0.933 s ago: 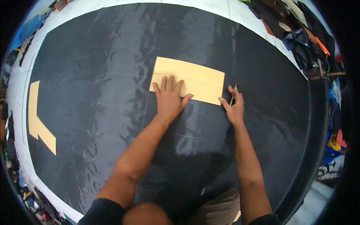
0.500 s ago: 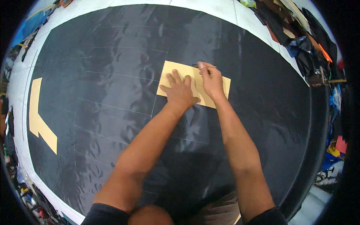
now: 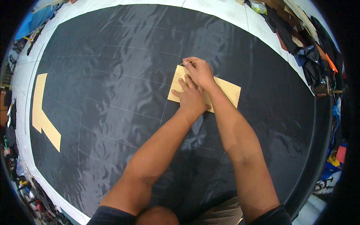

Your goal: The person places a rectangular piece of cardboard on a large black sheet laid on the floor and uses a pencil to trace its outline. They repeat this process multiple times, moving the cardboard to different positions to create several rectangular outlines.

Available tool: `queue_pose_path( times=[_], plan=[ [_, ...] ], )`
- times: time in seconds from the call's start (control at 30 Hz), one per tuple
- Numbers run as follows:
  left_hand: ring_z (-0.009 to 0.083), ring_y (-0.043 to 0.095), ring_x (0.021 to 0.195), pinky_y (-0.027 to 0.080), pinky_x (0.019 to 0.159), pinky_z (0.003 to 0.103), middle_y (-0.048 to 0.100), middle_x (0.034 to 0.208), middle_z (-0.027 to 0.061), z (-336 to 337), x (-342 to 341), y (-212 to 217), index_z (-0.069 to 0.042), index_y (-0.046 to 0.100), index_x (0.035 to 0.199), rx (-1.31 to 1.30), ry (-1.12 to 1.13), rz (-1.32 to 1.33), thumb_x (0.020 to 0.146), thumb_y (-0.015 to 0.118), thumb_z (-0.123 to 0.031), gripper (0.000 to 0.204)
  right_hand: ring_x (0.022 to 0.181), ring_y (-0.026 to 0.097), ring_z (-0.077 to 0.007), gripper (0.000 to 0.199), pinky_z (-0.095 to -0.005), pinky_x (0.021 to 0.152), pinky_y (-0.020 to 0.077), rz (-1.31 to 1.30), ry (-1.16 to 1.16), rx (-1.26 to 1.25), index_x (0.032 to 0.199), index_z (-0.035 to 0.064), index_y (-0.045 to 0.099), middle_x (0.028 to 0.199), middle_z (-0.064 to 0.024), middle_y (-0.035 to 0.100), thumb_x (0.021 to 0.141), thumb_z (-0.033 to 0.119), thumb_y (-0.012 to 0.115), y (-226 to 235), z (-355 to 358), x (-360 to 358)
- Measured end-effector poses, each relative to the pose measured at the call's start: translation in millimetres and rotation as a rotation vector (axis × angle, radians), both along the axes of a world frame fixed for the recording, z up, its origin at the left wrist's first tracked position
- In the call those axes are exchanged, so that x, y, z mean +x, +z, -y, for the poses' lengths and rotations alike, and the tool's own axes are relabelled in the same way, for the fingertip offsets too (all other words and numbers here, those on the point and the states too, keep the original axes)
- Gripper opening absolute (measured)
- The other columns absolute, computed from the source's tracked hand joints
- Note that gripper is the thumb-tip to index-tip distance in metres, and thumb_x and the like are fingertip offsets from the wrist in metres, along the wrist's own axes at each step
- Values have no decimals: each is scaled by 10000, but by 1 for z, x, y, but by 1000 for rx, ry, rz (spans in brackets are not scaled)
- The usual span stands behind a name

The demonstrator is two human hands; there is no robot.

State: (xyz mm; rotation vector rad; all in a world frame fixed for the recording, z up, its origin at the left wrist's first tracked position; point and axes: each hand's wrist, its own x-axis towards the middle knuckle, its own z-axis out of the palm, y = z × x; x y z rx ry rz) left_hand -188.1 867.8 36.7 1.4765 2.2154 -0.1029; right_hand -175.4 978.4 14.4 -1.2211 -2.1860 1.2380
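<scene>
Cardboard template (image 3: 228,90) | left hand (image 3: 192,96) flat, pressing it | right hand (image 3: 198,71) pinching marking tool (image 3: 186,62) at corner

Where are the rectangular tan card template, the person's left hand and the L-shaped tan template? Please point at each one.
rectangular tan card template (image 3: 228,90), head view, bare right part.
left hand (image 3: 192,98), head view, back of the hand.
L-shaped tan template (image 3: 39,105), head view, its upright arm.

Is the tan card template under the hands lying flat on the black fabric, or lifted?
Flat. The tan card template lies flush on the black fabric, pressed by the left hand; no raised edge shows.
</scene>
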Motion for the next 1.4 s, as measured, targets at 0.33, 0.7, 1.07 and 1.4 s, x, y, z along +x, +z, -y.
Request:
queue_pose_path(
  times=[0.33,0.7,1.07,1.4],
  plan=[
    [532,166,1509,314,1076,757,145,1650,294,-3,-2,6,-86,295,1585,-55,-3,32,782,771,-610,1071,996,703,-344,301,-415,889,533,125,43,152,1155,47,709,1073,-181,734,1001,270,577,5,-3,19],
    [574,145,1494,346,1036,776,75,1643,336,-8,-3,0,-386,235,1610,-67,-29,13,743,795,-629,1060,910,723,-213,260,-327,788,621,-110,-458,-101,1192,-39,558,1095,-167,678,1074,187,510,-10,-27,208],
    [589,178,1476,378,1002,779,106,1630,344,-6,1,-2,-394,268,1599,-16,-35,-35,725,805,-647,1056,898,751,-304,289,-408,823,586,-30,-505,56,1129,-15,609,1080,-201,704,1069,240,487,-17,-17,207],
    [599,203,1459,405,978,782,167,1609,342,-6,0,-4,-356,338,1579,35,-47,-25,703,829,-634,1042,1074,636,-430,216,-507,889,526,432,-155,401,1111,27,629,1148,-217,671,1008,159,492,7,48,222]
  ],
)
